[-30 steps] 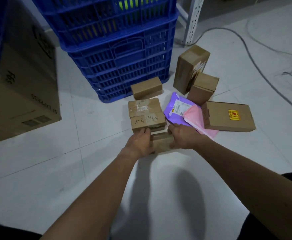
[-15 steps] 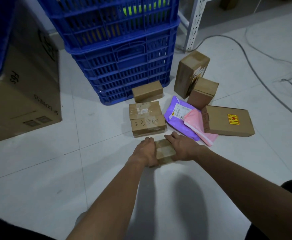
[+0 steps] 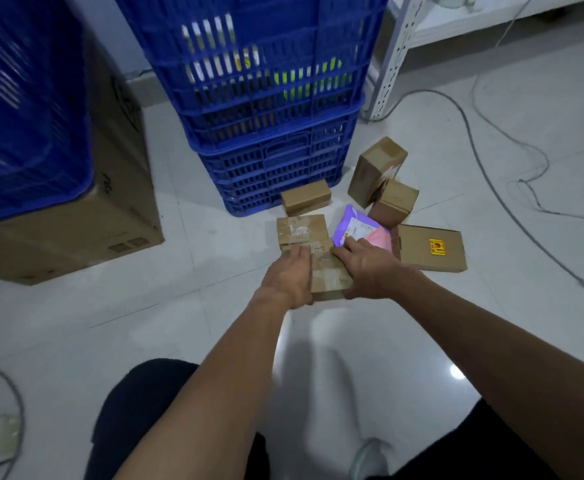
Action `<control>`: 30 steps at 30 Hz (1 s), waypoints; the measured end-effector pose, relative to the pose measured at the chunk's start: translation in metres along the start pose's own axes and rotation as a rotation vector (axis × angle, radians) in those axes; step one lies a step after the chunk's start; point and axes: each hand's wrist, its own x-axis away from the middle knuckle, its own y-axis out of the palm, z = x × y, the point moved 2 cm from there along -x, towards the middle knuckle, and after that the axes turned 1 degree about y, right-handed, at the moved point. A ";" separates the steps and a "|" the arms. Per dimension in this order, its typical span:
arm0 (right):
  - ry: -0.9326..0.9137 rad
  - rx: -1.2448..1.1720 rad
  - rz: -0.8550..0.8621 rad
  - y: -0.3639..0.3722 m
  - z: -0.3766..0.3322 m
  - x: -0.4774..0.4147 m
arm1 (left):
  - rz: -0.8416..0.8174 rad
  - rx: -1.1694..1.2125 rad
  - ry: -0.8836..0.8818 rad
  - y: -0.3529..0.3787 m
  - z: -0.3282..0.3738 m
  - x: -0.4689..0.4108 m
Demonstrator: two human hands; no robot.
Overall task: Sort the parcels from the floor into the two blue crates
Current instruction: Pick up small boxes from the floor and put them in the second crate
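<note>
Small taped parcel (image 3: 328,276) sits clamped between left hand (image 3: 288,279) and right hand (image 3: 370,271), fingers curled round its sides, at the near edge of the parcel pile (image 3: 302,230) on the floor (image 3: 197,341) before the stacked blue crates (image 3: 269,109).

Glossy white tiled floor (image 3: 75,341), pale wall (image 3: 110,19) behind, white perforated steel shelf upright (image 3: 392,53), grey cables (image 3: 484,168) lying across the tiles

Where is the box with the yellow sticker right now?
In the head view, that box lies flat on the floor at the pile's right edge, beside the pink bag and right hand.
</note>
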 end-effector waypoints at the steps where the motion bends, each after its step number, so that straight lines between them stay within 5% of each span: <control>1: -0.008 0.021 -0.008 -0.024 -0.011 0.011 | -0.004 -0.020 0.008 -0.023 0.003 0.015; 15: 0.008 0.088 -0.075 -0.383 -0.161 0.158 | -0.069 -0.065 -0.006 -0.364 0.041 0.219; 30: -0.024 0.199 0.029 -0.540 -0.191 0.169 | 0.033 -0.043 -0.066 -0.519 0.048 0.263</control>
